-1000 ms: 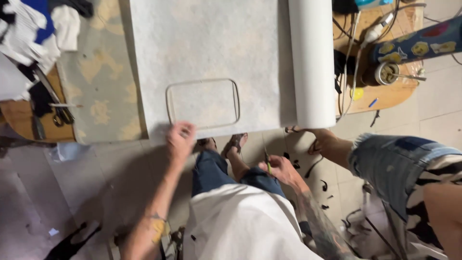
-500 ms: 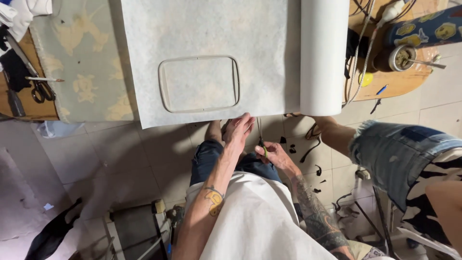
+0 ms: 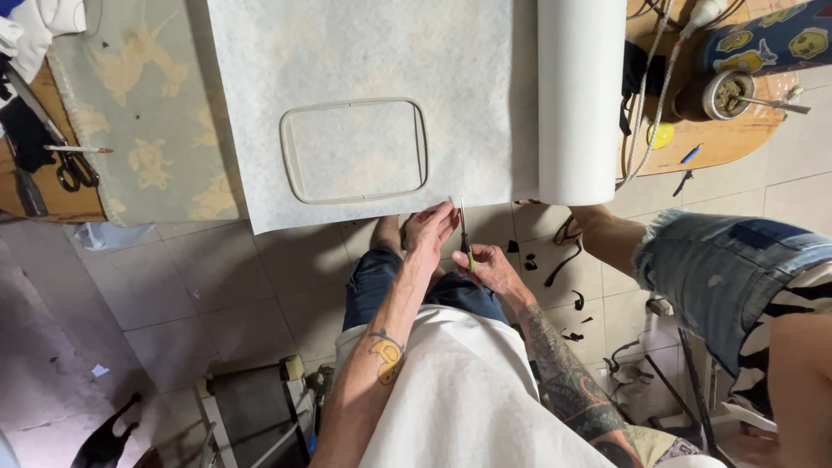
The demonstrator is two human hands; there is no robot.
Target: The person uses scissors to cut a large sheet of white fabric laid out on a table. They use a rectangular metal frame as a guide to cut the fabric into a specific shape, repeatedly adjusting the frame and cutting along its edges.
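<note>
step: snip white sheet (image 3: 364, 104) at near edge, right of frame (image 3: 355, 150) | left hand (image 3: 429, 232) pinches edge taut | right hand (image 3: 487, 264) closed on scissors (image 3: 464, 234), blades probably at edge | tip: keep tension, cut straight, fingers clear

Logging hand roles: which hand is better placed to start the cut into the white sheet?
Right hand: it holds the scissors, blades pointing at the white sheet edge. Left hand only pinches that edge beside them.
</note>
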